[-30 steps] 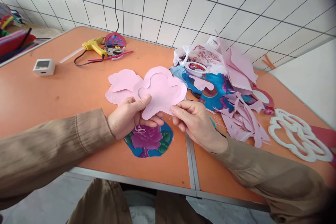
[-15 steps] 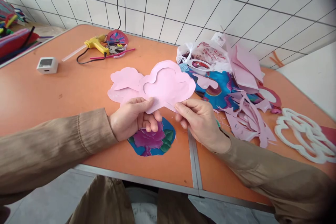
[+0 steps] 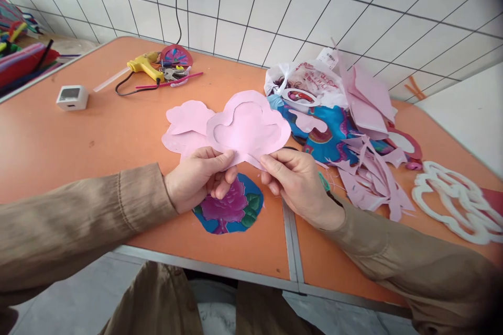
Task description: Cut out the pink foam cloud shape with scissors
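A pink cloud-shaped paper cutout (image 3: 247,133), with an inner outline cut along its rim, is held up above the table between both hands. My left hand (image 3: 202,174) pinches its lower left edge, thumb on top and fingers curled beneath. At the lower right edge, my right hand (image 3: 293,180) grips it between thumb and fingers. Other pink paper cutouts (image 3: 186,120) lie behind and to the left. Below the hands rests a blue fabric piece (image 3: 231,209) printed with a purple flower and green leaves, partly covered by my left fingers.
A yellow glue gun (image 3: 144,65) lies at the back left near a small white box (image 3: 72,98). To the right are a white plastic bag (image 3: 318,84), blue patterned fabric (image 3: 330,141), pink scraps (image 3: 373,183) and white cloud-shaped frames (image 3: 456,204). A tiled wall stands behind the orange table (image 3: 47,157).
The pink cutout has shifted very slightly left and now lies flatter against its inner outline. My left thumb has slid a little to the right along its lower edge.
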Motion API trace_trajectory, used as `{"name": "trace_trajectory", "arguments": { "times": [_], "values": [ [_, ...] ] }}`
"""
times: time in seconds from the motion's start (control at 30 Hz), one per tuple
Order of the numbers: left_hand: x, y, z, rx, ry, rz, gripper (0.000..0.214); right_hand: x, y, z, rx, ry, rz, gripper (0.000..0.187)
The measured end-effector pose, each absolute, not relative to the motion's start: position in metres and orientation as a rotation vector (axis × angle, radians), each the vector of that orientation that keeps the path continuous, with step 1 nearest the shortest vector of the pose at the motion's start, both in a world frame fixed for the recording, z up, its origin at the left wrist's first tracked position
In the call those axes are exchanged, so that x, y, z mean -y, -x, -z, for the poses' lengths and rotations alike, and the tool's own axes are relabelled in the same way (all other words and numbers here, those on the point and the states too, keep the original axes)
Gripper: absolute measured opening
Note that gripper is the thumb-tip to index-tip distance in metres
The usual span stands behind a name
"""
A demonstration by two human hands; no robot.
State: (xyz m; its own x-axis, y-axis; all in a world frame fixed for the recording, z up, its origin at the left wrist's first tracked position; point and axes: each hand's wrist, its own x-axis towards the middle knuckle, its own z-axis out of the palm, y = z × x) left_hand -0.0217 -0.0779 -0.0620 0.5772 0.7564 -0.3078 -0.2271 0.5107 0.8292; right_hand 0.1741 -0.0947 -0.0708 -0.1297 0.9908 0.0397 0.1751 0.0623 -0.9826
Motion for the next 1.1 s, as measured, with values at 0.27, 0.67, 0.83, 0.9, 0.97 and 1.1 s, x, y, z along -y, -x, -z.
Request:
{"name": "trace_trajectory", "arguments": {
  "times": [0.27,0.67,0.83,0.9,0.97,1.1],
  "values": [
    [0.079,0.022,0.059,-0.806,-0.898,-0.682,0.045,0.096,-0.175,0.073,1.401,1.132,-1.308,0.041],
    [0.080,0.023,0.059,-0.789,-0.908,-0.627,0.046,0.090,-0.179,0.072,1.359,1.104,-1.223,0.041],
    [0.080,0.024,0.060,-0.759,-0.915,-0.578,0.046,0.089,-0.178,0.074,1.370,1.147,-1.188,0.040],
    [0.079,0.025,0.061,-0.767,-0.943,-0.539,0.048,0.089,-0.179,0.074,1.380,1.167,-1.181,0.041],
    [0.076,0.027,0.061,-0.784,-0.983,-0.532,0.058,0.089,-0.181,0.075,1.383,1.167,-1.191,0.042],
    [0.068,0.031,0.057,-0.845,-1.020,-0.681,0.071,0.088,-0.181,0.073,1.378,1.128,-1.247,0.040]
  ]
}}
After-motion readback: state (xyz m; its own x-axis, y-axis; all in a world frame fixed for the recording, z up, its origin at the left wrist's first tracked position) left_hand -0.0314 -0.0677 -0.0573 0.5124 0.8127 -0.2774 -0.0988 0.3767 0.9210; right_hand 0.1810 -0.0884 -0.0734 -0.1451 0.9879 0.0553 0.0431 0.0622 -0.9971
